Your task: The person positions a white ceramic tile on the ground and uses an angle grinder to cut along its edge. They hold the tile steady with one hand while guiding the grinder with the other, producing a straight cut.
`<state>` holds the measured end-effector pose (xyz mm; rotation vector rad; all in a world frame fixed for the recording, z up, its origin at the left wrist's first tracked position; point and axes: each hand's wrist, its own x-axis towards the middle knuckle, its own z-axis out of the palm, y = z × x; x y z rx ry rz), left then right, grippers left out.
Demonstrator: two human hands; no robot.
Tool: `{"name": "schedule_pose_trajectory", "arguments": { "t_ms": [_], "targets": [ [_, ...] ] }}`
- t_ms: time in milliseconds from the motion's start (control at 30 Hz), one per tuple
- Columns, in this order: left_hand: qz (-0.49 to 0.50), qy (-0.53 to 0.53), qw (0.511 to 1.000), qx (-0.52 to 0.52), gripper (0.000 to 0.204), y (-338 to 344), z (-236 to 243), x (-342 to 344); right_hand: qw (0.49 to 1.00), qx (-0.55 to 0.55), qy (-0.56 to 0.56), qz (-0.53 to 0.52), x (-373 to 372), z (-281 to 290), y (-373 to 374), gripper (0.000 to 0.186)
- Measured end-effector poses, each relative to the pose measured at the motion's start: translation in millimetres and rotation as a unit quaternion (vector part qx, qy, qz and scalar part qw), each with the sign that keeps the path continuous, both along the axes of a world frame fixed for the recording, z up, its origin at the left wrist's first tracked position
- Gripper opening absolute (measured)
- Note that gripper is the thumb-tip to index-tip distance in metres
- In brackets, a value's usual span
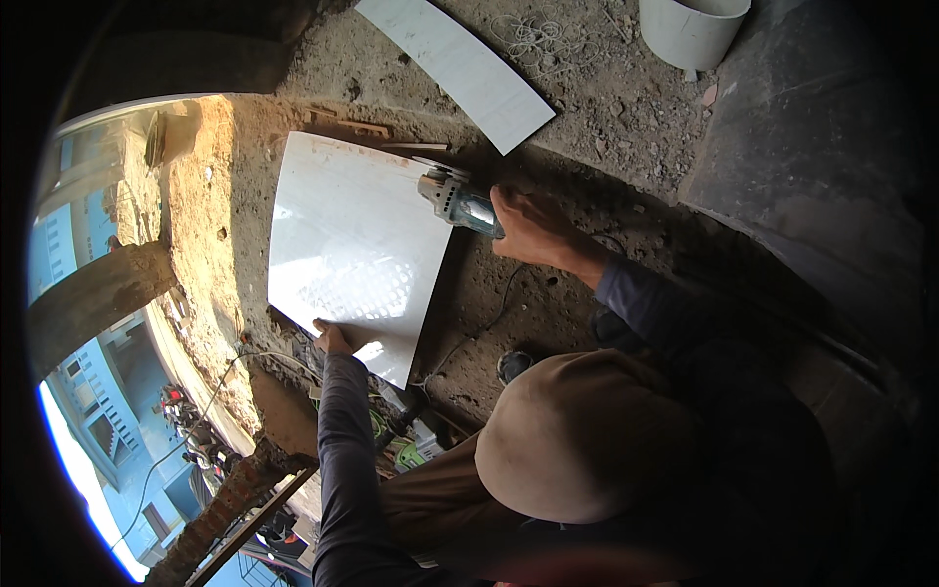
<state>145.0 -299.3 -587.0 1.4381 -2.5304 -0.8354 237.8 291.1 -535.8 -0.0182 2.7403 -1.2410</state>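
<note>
My right hand (pixel 543 230) is wrapped round the body of a grey-green angle grinder (pixel 468 207). The grinder's disc (pixel 440 169) is at the far right corner of a large glossy white tile (pixel 342 225); I cannot tell whether it cuts into the surface. My left hand (pixel 334 338) grips the tile's near left edge, with the fingers on that edge partly hidden. A dark cord (pixel 497 318) lies on the ground between the tile and my legs.
A long white tile strip (pixel 465 68) lies beyond, beside tangled string (pixel 538 34) and a white bucket (pixel 694 29). A green power tool (pixel 419 445) lies near my left forearm. Rubble covers the ground; a broken brick edge (pixel 210 523) is at lower left.
</note>
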Motion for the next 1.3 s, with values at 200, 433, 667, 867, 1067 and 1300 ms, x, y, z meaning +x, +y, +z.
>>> {"name": "schedule_pose_trajectory", "arguments": {
  "t_ms": [200,433,667,867,1067,1300],
  "targets": [
    [-0.027,0.004,0.999,0.019,0.101,-2,5,5,0.999,-0.001,0.039,-0.029,14,-4,6,0.053],
    [-0.01,-0.006,1.0,0.024,0.097,-2,-2,1,0.998,0.025,0.027,-0.049,9,13,8,0.055],
    [-0.022,0.005,0.999,0.046,0.104,-10,-6,2,0.997,0.029,-0.022,-0.065,9,16,-2,0.056],
    [-0.03,0.002,0.999,0.029,0.095,-9,-6,2,0.998,0.006,-0.002,-0.07,9,13,-8,0.054],
    [-0.011,0.005,0.999,0.033,0.097,1,-1,3,0.997,0.008,0.003,-0.075,5,9,-13,0.051],
    [-0.039,-0.054,0.997,0.045,0.097,9,14,5,0.997,0.002,-0.008,-0.073,8,4,-19,0.052]
  ]
}}
